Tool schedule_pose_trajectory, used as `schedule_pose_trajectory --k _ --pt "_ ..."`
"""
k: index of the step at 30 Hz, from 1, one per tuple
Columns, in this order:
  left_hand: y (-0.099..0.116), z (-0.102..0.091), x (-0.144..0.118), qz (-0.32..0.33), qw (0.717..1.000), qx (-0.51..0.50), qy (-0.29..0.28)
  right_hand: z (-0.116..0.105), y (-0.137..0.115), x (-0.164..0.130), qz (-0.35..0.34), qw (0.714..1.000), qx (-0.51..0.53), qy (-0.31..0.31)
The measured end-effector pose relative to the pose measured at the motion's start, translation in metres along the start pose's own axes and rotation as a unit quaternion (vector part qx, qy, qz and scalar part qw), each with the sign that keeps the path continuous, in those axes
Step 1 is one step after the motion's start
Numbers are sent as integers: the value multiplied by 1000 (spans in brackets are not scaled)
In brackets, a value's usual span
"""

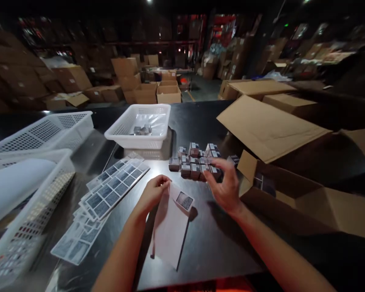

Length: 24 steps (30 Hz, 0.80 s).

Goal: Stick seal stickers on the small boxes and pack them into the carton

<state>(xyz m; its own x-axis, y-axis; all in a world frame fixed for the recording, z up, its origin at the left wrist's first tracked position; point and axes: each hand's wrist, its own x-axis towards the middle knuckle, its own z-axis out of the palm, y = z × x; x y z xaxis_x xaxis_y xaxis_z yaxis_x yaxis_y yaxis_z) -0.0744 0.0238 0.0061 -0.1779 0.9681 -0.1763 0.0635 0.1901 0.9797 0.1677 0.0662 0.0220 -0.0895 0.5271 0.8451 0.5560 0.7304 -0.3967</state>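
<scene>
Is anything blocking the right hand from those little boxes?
Nothing visible stands between them: the right hand overlaps the right side of the little boxes in this view. Whether it touches them, I cannot tell.

The head camera looks forward and down, close over both hands (226,188).

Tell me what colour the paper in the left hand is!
The paper is mostly white, seen in the head view.

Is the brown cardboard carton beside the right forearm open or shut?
Open: the brown cardboard carton has its flaps spread apart, and its inside shows.
</scene>
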Motion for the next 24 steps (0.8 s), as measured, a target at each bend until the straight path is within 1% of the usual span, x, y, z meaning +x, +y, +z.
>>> schedule_pose_trajectory --k 1,2,3,4,5,6,7,9,11,14,17,18,20,24 --pt "0 -1 1 4 1000 2 17 2 8 11 39 998 -45 9" --pt "1 -1 1 7 999 5 34 5 14 22 95 991 -91 -9" --pt "1 -1 0 9 999 10 49 8 18 32 162 977 -132 -48" --pt "2 0 -2 12 998 16 64 11 20 40 230 954 -163 -99" --pt "2 1 -4 17 997 25 77 14 21 46 278 931 -179 -157" --pt "4 1 -7 24 995 34 86 16 22 51 297 920 -182 -178" --pt "5 2 -10 34 994 43 93 18 22 53 308 915 -183 -186" --pt "10 2 -14 54 993 62 88 20 23 52 321 911 -179 -187" --pt "14 3 -18 64 993 72 72 19 21 45 302 923 -159 -175" --pt "17 8 -24 53 995 84 31 17 10 28 228 955 -99 -160" --pt "16 15 -26 32 994 99 -15 20 -1 10 149 972 -21 -180" --pt "15 17 -26 30 994 100 -21 21 -4 5 125 973 5 -195" --pt "12 18 -23 36 995 96 -15 25 -7 -5 86 967 57 -232" --pt "5 16 -17 40 992 116 -35 25 -13 -16 33 946 140 -290"
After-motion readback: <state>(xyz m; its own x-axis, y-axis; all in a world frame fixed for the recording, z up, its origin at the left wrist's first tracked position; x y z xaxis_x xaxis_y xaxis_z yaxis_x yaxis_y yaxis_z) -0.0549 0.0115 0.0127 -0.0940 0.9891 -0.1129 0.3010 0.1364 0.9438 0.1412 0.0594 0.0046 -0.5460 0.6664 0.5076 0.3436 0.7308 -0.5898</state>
